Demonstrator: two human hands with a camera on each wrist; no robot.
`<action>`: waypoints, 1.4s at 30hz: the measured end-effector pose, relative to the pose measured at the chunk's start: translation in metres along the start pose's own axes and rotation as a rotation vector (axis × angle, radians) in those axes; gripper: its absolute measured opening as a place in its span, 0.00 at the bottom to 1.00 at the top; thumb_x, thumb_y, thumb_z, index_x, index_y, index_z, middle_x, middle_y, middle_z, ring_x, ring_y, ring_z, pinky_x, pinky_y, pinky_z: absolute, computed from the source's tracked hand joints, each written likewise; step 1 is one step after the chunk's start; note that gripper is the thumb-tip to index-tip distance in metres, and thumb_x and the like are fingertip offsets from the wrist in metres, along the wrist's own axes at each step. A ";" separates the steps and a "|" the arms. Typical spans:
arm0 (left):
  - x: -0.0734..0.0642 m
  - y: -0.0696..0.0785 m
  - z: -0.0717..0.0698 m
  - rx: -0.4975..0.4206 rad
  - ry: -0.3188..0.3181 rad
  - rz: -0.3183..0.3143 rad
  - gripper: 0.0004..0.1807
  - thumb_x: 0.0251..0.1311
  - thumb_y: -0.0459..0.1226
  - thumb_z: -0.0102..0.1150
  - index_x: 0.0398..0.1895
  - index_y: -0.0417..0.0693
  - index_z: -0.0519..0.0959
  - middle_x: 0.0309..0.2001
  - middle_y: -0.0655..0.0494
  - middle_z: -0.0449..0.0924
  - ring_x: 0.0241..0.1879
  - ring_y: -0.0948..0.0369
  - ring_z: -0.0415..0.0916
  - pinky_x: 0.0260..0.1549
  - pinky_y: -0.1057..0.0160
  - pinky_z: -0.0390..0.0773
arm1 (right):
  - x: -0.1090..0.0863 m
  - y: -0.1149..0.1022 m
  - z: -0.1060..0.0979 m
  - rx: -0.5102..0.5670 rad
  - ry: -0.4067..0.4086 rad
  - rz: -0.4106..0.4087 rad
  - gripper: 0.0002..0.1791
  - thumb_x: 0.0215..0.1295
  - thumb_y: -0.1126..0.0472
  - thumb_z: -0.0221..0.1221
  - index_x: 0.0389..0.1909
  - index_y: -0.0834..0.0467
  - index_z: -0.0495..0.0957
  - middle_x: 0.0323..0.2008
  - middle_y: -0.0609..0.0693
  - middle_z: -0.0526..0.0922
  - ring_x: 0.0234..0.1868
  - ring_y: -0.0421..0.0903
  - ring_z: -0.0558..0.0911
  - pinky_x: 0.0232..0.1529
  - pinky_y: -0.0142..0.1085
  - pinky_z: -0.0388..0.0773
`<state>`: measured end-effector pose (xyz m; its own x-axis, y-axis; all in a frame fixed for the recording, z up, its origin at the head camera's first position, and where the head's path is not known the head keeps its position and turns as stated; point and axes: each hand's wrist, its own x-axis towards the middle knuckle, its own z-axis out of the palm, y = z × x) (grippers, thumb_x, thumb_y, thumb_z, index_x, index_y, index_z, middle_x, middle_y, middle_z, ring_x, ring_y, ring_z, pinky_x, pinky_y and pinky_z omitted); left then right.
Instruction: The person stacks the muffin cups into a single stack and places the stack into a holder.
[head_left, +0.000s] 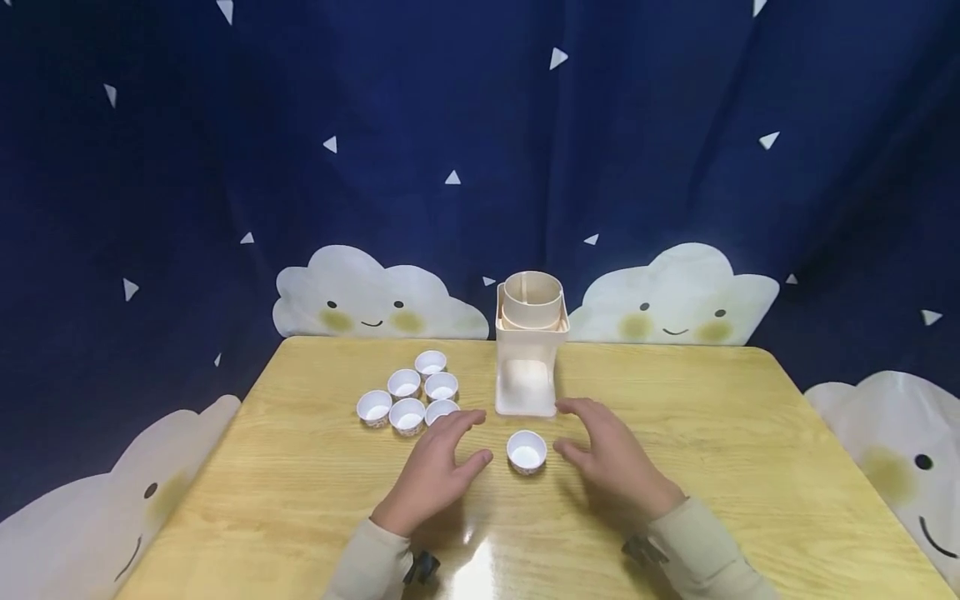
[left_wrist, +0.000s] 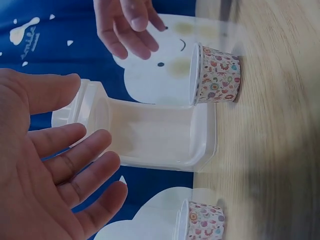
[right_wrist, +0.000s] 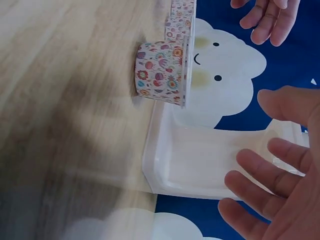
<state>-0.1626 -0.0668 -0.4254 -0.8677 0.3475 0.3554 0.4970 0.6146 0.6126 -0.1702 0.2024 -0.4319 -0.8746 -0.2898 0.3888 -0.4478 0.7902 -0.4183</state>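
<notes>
A small paper cup (head_left: 527,452), white inside with a flowered outside, stands upright on the table between my two hands. My left hand (head_left: 441,471) hovers to its left with fingers apart and loosely bent, touching nothing. On the cup's right my right hand (head_left: 617,454) is held the same way, close to the cup but apart from it. Behind the cup stands a cream plastic dispenser (head_left: 527,375) with a round tube on top and an open recess in front. The wrist views show both palms bare, with the flowered cup (left_wrist: 220,75) beyond the left fingers.
Several more paper cups (head_left: 405,414) stand grouped at the back left of the wooden table (head_left: 262,500); my left hand partly covers the nearest one. A dark blue curtain (head_left: 390,100) with white triangles and smiling clouds hangs behind the table and at its sides.
</notes>
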 end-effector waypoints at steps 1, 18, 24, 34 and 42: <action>-0.001 -0.001 0.000 0.004 -0.001 -0.001 0.27 0.59 0.42 0.66 0.62 0.48 0.76 0.59 0.53 0.81 0.58 0.55 0.77 0.60 0.52 0.76 | -0.001 0.000 0.001 0.005 -0.012 0.010 0.29 0.57 0.60 0.70 0.59 0.61 0.75 0.55 0.55 0.82 0.59 0.55 0.80 0.61 0.52 0.77; -0.005 -0.010 0.000 0.021 0.006 -0.001 0.25 0.58 0.41 0.67 0.59 0.46 0.78 0.58 0.51 0.81 0.60 0.51 0.76 0.62 0.50 0.74 | -0.008 0.005 0.010 0.001 -0.058 -0.019 0.26 0.57 0.59 0.69 0.57 0.60 0.76 0.55 0.53 0.82 0.58 0.53 0.81 0.60 0.50 0.78; -0.007 -0.013 0.000 0.028 -0.019 -0.002 0.24 0.58 0.42 0.67 0.58 0.45 0.79 0.59 0.50 0.80 0.62 0.50 0.75 0.64 0.50 0.73 | -0.006 0.006 0.013 0.000 -0.073 -0.041 0.27 0.57 0.58 0.69 0.56 0.61 0.76 0.55 0.54 0.82 0.58 0.53 0.81 0.60 0.49 0.78; -0.017 -0.023 -0.002 0.080 -0.058 0.036 0.23 0.57 0.40 0.67 0.56 0.44 0.79 0.59 0.47 0.80 0.61 0.50 0.76 0.63 0.49 0.73 | -0.003 0.003 0.024 0.024 -0.143 -0.007 0.33 0.54 0.56 0.71 0.59 0.64 0.75 0.57 0.58 0.80 0.59 0.57 0.79 0.62 0.52 0.76; -0.021 -0.031 -0.002 0.072 -0.106 0.032 0.30 0.56 0.46 0.68 0.61 0.45 0.76 0.64 0.48 0.76 0.66 0.49 0.71 0.67 0.48 0.70 | -0.002 0.004 0.032 0.003 -0.156 -0.003 0.34 0.52 0.56 0.72 0.60 0.64 0.75 0.57 0.58 0.79 0.59 0.58 0.78 0.61 0.54 0.76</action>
<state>-0.1598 -0.0945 -0.4502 -0.8489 0.4384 0.2953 0.5263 0.6495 0.5488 -0.1765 0.1889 -0.4609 -0.8916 -0.3726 0.2574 -0.4505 0.7880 -0.4197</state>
